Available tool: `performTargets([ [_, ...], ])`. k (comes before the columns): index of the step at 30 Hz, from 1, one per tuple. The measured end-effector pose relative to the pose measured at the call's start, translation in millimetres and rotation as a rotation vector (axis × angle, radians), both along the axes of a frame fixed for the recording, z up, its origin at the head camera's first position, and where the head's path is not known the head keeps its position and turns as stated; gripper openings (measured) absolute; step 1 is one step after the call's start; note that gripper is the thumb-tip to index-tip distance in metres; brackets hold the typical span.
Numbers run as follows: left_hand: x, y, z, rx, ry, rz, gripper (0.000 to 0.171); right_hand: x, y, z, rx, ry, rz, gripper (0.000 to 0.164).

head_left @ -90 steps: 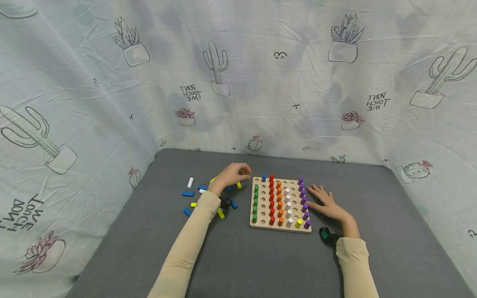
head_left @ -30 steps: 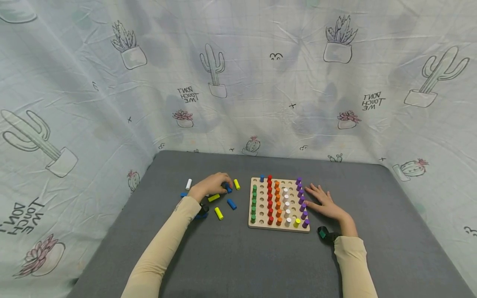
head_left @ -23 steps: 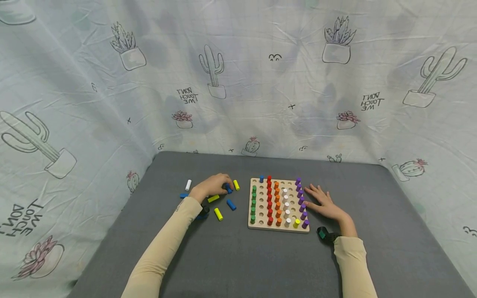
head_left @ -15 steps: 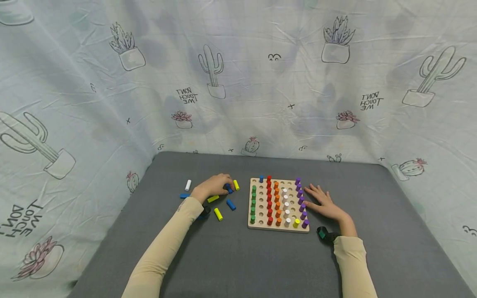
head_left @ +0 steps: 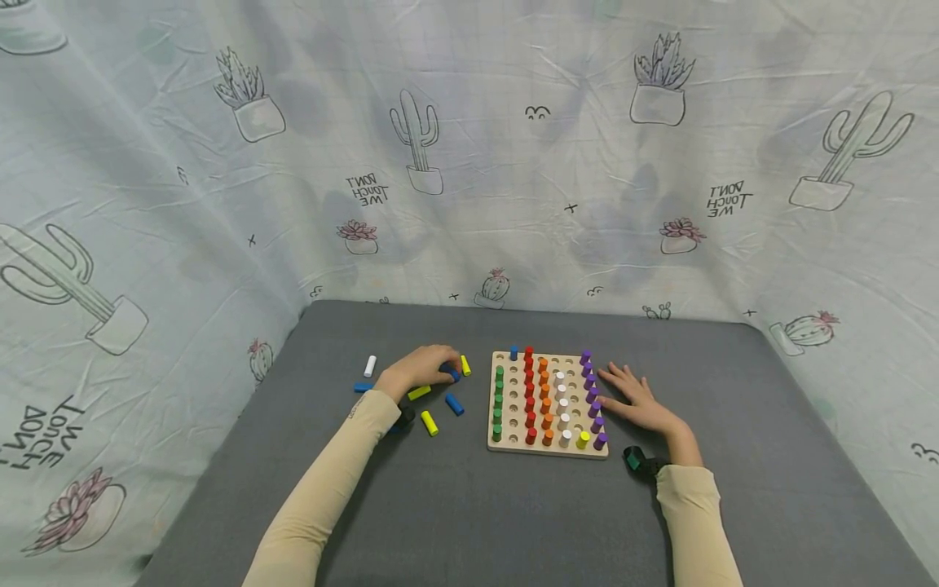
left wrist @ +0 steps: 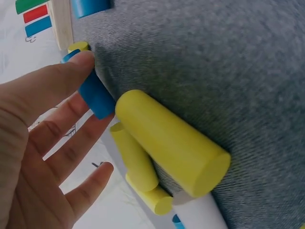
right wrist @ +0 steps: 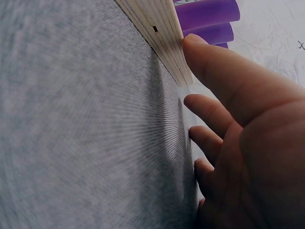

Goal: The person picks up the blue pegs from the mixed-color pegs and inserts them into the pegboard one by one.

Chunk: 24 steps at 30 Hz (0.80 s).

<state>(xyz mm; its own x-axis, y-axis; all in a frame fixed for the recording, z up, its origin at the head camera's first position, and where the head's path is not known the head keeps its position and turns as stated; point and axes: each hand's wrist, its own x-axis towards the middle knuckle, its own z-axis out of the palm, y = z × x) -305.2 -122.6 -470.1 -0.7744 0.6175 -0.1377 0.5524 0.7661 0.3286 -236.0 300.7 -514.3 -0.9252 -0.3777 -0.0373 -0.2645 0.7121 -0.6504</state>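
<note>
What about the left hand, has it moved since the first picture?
Yes. In the head view, the left hand has moved leftward, away from the wooden pegboard whose edge it was beside.

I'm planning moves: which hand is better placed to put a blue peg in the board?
Probably the left hand: it pinches a blue peg; the right hand, beside the board, holds none.

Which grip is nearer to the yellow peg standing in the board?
Right. The right grip is beside the board, right of the yellow peg; the left grip is left of the board, pinching a blue peg.
</note>
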Motion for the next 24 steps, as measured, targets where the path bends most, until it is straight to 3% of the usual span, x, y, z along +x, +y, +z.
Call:
performTargets([
  [15,2.2,9,8.9,0.109,-0.008,0.044,0.015,1.0,1,-1.7,-0.022,-0.009,-0.003,0.064],
  [24,3.2,17,14.3,0.217,-0.022,0.014,0.015,3.7,0,-1.6,-0.090,0.029,0.032,0.061],
])
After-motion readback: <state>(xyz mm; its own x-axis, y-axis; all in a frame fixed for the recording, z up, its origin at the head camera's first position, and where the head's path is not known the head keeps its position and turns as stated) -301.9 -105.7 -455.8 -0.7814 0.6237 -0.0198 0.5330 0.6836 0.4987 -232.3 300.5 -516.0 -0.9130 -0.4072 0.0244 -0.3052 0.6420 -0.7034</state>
